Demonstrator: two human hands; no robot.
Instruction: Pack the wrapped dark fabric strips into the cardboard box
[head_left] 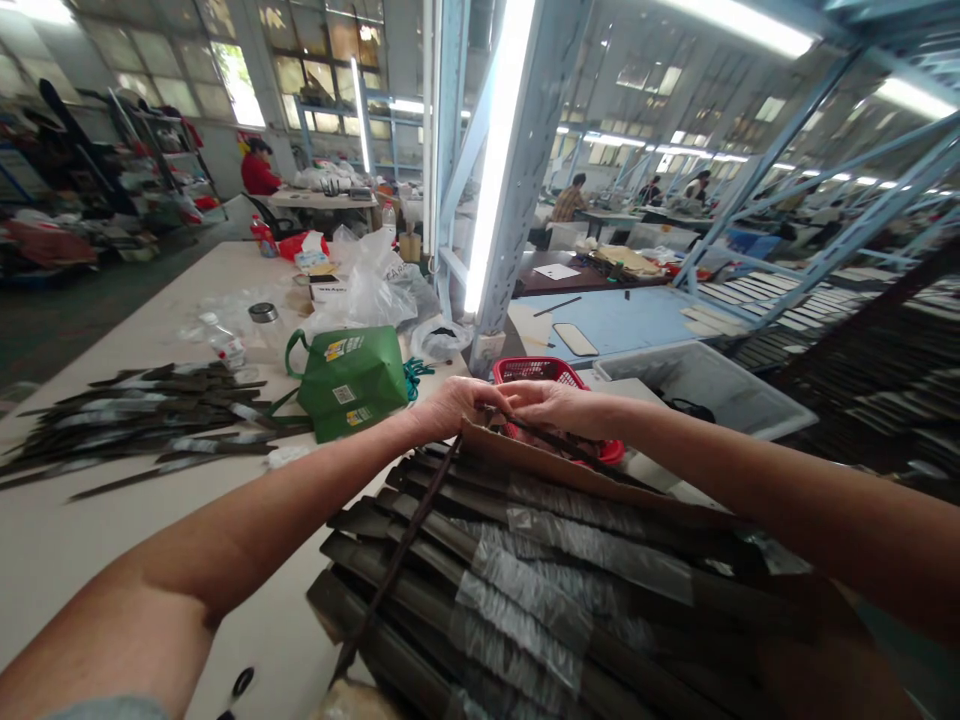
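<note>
Lest it slacken, perhaps, a narrow brown strap (418,520) is pinched by left hand (459,403). Right hand (559,406) is likewise closed.

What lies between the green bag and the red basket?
In the head view: teal cords beside the bag, then the left hand, before the basket.

A green bag (356,378) sits near a silver-lidded jar (265,318).

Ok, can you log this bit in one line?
left hand, right hand: together at dark strap | under strap: plastic-wrapped dark strips | beyond: red basket
</note>
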